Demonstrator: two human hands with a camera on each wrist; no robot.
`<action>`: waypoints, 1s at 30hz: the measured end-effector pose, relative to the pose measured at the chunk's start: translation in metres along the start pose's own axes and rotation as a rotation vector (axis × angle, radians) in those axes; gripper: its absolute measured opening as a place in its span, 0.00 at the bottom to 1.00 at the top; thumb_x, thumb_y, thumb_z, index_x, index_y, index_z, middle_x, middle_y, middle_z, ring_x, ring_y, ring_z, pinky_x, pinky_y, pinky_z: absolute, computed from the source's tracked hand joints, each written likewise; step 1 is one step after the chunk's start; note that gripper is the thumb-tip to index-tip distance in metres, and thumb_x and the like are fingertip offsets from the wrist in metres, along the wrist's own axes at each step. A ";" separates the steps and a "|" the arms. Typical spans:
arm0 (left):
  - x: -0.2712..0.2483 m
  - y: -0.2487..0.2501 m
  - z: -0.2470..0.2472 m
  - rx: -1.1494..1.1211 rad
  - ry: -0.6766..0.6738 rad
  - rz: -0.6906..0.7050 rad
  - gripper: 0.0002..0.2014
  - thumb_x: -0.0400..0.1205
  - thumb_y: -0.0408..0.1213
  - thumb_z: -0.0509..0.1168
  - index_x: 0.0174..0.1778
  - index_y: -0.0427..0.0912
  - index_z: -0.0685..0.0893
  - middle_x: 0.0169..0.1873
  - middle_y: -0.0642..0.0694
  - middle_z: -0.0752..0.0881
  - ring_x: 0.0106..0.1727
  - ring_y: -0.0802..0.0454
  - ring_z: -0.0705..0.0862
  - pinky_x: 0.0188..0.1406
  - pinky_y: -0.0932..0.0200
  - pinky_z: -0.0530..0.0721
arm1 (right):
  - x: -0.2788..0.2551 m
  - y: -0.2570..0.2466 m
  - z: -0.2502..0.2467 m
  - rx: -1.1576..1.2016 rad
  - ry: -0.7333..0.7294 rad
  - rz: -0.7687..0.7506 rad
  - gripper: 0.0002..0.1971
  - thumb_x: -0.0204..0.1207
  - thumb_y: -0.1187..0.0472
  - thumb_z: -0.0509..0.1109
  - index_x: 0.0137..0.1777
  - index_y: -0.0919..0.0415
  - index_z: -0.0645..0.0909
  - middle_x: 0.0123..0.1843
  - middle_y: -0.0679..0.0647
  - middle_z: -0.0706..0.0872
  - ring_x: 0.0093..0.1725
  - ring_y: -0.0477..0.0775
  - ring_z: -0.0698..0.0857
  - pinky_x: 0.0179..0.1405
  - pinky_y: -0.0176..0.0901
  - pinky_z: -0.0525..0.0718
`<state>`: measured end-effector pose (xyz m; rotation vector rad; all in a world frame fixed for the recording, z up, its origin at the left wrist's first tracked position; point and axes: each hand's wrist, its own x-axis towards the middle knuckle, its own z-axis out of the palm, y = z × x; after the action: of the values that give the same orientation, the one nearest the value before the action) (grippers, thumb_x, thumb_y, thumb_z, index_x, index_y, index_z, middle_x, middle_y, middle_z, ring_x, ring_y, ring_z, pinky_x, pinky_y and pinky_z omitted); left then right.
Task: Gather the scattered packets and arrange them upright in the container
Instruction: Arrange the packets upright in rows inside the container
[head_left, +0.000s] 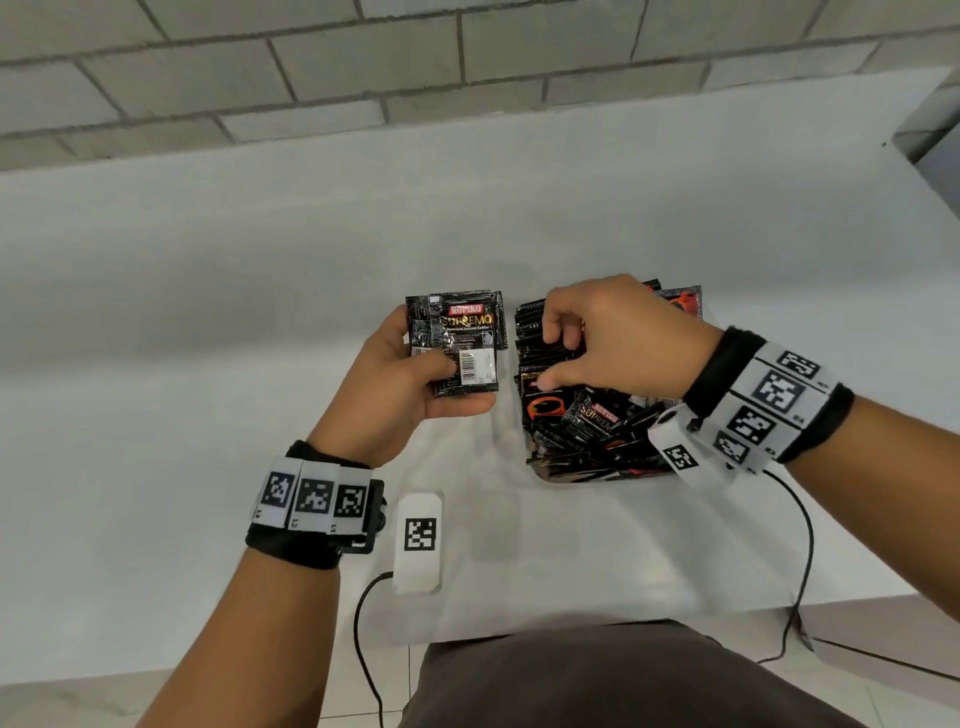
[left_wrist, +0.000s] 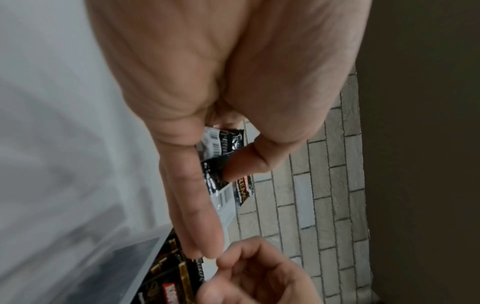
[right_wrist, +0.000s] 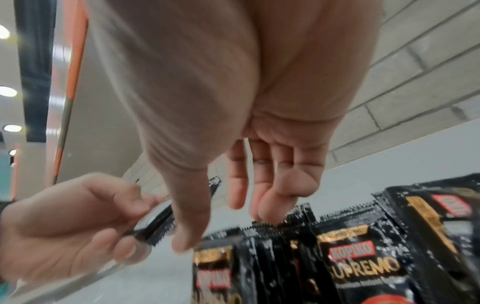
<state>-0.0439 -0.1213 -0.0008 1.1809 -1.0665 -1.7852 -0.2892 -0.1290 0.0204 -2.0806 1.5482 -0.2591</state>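
- While the left hand (head_left: 410, 374) grips a small stack of packets (head_left: 457, 340), thumb on the front and fingers behind, it's held just left of the container (head_left: 540, 470).
- Right hand (head_left: 613, 338) sits over the container on the table (head_left: 260, 312), fingers loosely bent, tips touching upright packets inside; can't tell if it's pinching one.

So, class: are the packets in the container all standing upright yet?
No. The far packets stand upright in a row, but the near packets in the container lie tipped and jumbled.
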 end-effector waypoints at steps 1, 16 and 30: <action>0.000 0.000 0.002 0.002 -0.013 0.010 0.24 0.84 0.14 0.58 0.74 0.39 0.76 0.62 0.33 0.89 0.54 0.30 0.91 0.46 0.38 0.93 | -0.002 -0.003 -0.003 0.041 0.040 0.001 0.19 0.66 0.43 0.84 0.48 0.51 0.84 0.40 0.46 0.86 0.36 0.42 0.83 0.39 0.41 0.84; 0.003 0.003 0.020 0.023 0.022 0.029 0.16 0.88 0.24 0.63 0.71 0.40 0.77 0.56 0.35 0.91 0.44 0.25 0.92 0.46 0.38 0.94 | -0.013 -0.004 -0.017 0.664 0.399 0.039 0.12 0.71 0.74 0.70 0.30 0.60 0.79 0.45 0.51 0.92 0.42 0.48 0.90 0.48 0.50 0.87; -0.006 0.014 -0.017 0.531 -0.039 0.251 0.08 0.84 0.32 0.72 0.59 0.41 0.88 0.51 0.44 0.92 0.51 0.45 0.90 0.54 0.49 0.90 | -0.020 0.005 -0.016 0.847 0.150 0.094 0.21 0.73 0.71 0.64 0.60 0.49 0.81 0.49 0.55 0.84 0.40 0.61 0.81 0.38 0.52 0.88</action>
<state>-0.0244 -0.1256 0.0101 1.2448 -1.6989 -1.3741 -0.3074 -0.1164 0.0341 -1.3372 1.2831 -0.8779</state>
